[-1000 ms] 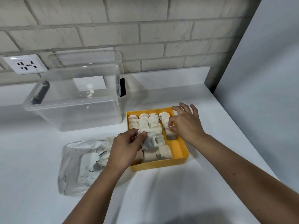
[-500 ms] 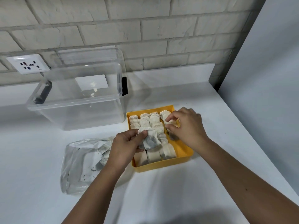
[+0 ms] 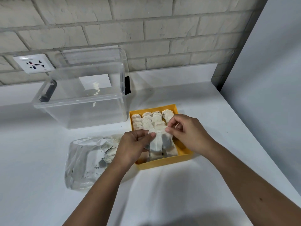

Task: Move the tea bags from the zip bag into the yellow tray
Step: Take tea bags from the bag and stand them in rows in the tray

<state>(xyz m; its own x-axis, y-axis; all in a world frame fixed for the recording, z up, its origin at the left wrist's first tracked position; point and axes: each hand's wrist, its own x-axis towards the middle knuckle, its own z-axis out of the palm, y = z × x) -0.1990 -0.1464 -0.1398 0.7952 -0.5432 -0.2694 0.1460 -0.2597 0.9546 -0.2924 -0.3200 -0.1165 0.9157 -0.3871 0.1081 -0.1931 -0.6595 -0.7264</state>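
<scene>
White countertop is seen running back to a pale brick wall, and near its middle a yellow tray is set. Rows of tea bags are packed inside the tray from far wall to near wall, while a strip of bare yellow floor is left along its right wall. Above the tray's middle one tea bag is held up by its top edge: the left corner is pinched between thumb and forefinger of the left hand, the right corner between thumb and forefinger of the right hand, the other fingers of both being loosely curled. Whether the bag's lower end touches the rows beneath cannot be told. Just left of the tray a clear zip bag is laid flat, with more loose tea bags seen inside at its tray-side end. Behind the tray and to its left a clear storage box is stood, near the tray's far left corner but apart from it. Bare counter is left in front of the tray, and to its right as far as the counter's edge, beyond which a plain grey surface is seen.
</scene>
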